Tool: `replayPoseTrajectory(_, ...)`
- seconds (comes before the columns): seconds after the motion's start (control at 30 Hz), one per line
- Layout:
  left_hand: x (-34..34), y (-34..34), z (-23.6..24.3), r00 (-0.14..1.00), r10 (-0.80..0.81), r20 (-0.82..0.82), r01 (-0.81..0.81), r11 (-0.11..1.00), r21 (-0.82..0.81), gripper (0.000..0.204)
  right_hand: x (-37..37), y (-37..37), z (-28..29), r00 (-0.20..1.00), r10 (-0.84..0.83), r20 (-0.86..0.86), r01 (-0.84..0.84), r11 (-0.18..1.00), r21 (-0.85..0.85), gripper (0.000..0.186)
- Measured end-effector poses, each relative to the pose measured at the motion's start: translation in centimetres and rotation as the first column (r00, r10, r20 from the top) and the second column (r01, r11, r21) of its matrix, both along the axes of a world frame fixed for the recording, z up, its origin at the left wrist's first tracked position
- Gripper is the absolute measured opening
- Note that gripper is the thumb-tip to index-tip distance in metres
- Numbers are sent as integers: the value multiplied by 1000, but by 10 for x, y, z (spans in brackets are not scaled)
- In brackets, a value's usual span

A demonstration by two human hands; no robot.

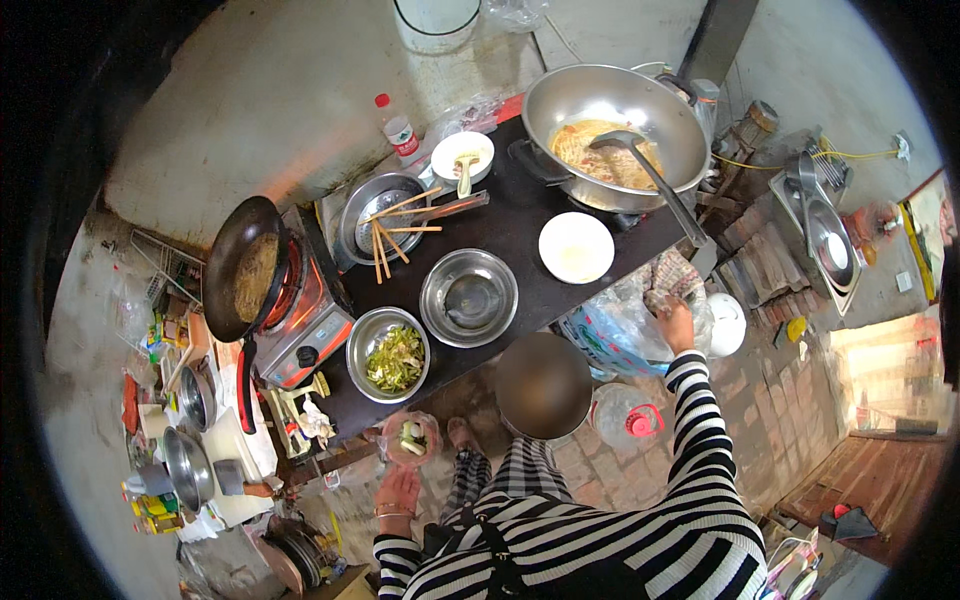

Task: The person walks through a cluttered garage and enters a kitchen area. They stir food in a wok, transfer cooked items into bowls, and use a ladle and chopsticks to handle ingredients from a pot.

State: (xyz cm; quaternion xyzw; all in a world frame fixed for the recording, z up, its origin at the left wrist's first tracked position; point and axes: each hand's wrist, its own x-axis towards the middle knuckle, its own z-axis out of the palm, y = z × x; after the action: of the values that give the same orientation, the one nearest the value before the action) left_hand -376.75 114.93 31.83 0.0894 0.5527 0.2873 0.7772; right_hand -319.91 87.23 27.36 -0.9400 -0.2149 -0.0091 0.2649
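My right hand (675, 325) reaches out past the table's right front edge, its fingers closed on a checked cloth (683, 272) over a clear plastic bag (625, 318). Low at the left, my left hand (398, 490) is empty with its fingers stretched out. Just beyond it, below the table edge, a bowl (410, 438) contains pale green and white pieces. Near the cloth, a large steel wok (540, 100) holds broth with a dark ladle (665, 190) resting in it. A white bowl (576, 248) stands in front of the wok.
On the dark table (500, 220) stand a steel bowl of chopped greens (395, 362), a steel basin (468, 298) and a colander with chopsticks (375, 215). A black frying pan (245, 270) sits on a portable stove (310, 335). A water jug (625, 415) and a blurred round brown shape (543, 387) are below.
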Motion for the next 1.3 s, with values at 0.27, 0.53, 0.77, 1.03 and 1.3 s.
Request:
replayPoseTrajectory(0.27,-5,7,-12,908,363,-209,-389,915,-103,14,-4,-2,12,985,-135,-111,159,958,237,26)
replayPoseTrajectory(0.53,-27,9,-32,934,351,-58,-356,926,-125,10,69,77,27,761,115,-638,565,368,739,26)
replayPoseTrajectory(0.77,-49,6,-40,918,375,-125,-390,912,-128,11,111,114,18,761,148,-631,571,309,761,32)
replayPoseTrajectory(1.03,-58,-2,-52,953,265,-143,-255,963,85,14,127,102,22,776,178,-605,528,341,778,42)
replayPoseTrajectory(1.3,-30,0,-26,866,478,-149,-494,863,-101,14,16,72,6,716,15,-698,662,303,685,25)
